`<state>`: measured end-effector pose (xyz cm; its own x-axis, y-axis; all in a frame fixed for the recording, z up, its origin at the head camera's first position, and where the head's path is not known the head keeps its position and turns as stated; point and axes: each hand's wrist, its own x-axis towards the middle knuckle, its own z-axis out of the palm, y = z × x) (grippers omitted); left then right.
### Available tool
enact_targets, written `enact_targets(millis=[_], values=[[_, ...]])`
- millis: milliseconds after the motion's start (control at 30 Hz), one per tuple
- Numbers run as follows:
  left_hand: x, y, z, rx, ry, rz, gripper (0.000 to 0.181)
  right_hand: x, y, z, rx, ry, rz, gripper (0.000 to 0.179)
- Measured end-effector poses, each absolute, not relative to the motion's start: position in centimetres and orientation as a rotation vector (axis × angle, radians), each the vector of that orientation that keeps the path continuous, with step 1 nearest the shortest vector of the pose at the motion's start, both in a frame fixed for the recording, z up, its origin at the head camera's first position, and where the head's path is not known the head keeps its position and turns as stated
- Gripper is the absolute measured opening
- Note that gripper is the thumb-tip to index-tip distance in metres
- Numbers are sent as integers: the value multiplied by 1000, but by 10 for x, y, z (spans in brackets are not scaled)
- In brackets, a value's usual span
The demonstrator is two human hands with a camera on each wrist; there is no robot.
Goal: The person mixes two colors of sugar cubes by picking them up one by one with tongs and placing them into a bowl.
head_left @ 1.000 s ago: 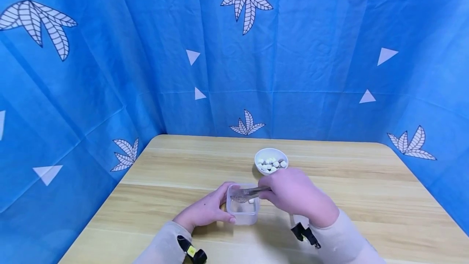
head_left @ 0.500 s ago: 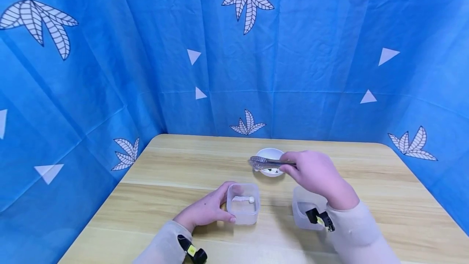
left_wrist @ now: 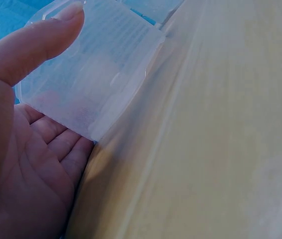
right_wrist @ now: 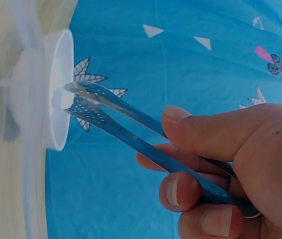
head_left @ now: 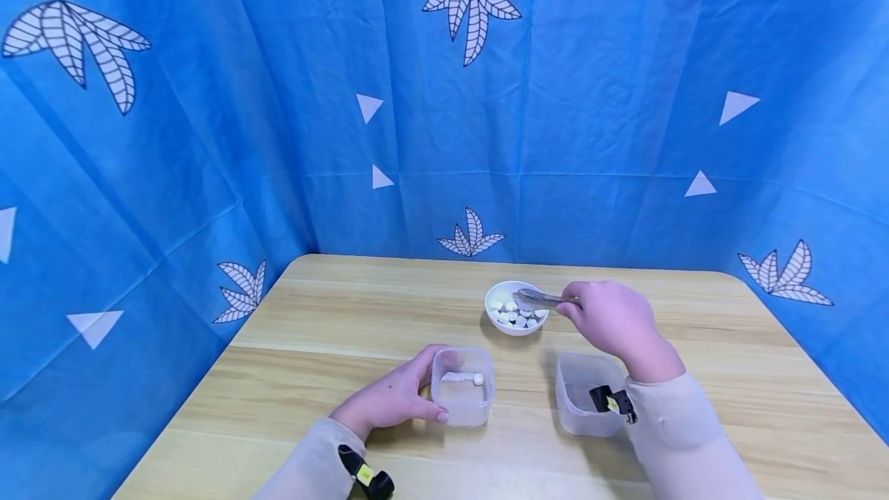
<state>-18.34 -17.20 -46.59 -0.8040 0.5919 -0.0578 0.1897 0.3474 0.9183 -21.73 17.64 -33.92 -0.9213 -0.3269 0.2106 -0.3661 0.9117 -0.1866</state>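
Observation:
My left hand (head_left: 390, 401) holds a clear plastic container (head_left: 467, 413) by its left side, thumb in front and fingers behind. Inside that container lies a small white piece (head_left: 478, 380) beside a pale strip, perhaps a reflection. My right hand (head_left: 616, 322) grips metal tongs (right_wrist: 148, 155) with perforated tips. Those tips reach into a white bowl (head_left: 515, 331) of several small white round pieces (head_left: 512, 320). In the right wrist view, one white piece (right_wrist: 61, 99) shows at the tips; whether they pinch it, I cannot tell.
A second clear container (head_left: 575, 421) stands on the wooden table (head_left: 333, 315) beneath my right forearm, partly covered by the wrist strap. Blue patterned cloth (head_left: 590, 137) hangs behind the table and along both sides.
My right hand has carried the tongs from above the left container, back and to the right, to the bowl, where the tips are now lowered. My left hand stays on its container.

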Motion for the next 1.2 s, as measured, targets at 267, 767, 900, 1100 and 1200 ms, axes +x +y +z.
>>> enact_targets(millis=[267,767,900,1100,1200], values=[[-183,-173,-465,684,2232,1449,83,-221,180,-342,508,-2940,332,17],[-183,-174,-463,712,2258,1421,83,-211,181,-328,638,-2876,404,20],[-183,-174,-464,742,2245,1436,82,-200,181,-319,813,-2794,470,18],[-183,-172,-465,755,2233,1442,82,-185,167,-313,1111,-2727,479,18],[-183,-172,-466,767,2241,1437,82,-179,152,-311,1197,-2742,408,13]])
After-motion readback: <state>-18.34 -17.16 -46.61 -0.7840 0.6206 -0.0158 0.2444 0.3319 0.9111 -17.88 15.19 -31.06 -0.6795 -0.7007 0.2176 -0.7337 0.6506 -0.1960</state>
